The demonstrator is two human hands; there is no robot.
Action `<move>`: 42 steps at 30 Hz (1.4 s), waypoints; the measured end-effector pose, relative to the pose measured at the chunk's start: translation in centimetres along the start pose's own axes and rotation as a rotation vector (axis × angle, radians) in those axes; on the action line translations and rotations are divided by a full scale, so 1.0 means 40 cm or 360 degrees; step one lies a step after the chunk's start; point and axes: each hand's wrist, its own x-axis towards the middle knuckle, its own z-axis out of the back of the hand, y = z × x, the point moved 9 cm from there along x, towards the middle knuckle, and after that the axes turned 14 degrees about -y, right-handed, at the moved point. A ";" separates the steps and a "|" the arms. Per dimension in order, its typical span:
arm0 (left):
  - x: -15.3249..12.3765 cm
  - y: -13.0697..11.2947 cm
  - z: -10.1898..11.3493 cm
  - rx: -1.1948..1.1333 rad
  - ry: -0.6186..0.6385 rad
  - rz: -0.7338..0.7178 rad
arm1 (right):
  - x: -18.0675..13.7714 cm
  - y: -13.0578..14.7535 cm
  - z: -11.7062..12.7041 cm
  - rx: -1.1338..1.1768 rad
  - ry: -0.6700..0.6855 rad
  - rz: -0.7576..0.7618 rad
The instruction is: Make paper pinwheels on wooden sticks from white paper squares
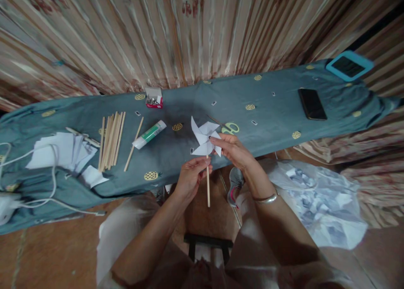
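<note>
A white paper pinwheel on a thin wooden stick is held up over the front edge of the cloth-covered table. My left hand pinches the stick just beneath the paper blades. The fingers of my right hand are closed on the pinwheel's right side, the thumb close to the small dark pin at its centre. Just behind the pinwheel lie scissors with light green handles, partly hidden by the blades and my right hand.
Left on the table are wooden sticks, paper sheets, a glue tube, a box of pins and a white cable. A phone and a blue-framed device lie right. A plastic bag stands on the floor.
</note>
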 end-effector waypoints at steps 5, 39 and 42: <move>0.000 -0.001 0.010 -0.0002 -0.0022 -0.0002 | 0.005 -0.010 0.006 -0.0004 -0.0049 -0.0029; -0.025 -0.050 0.011 0.0361 0.0045 -0.0407 | -0.062 0.022 0.031 0.0268 -0.0106 0.0182; -0.034 -0.059 0.010 0.0414 0.0086 -0.0462 | -0.075 0.024 0.036 0.0255 -0.0124 0.0182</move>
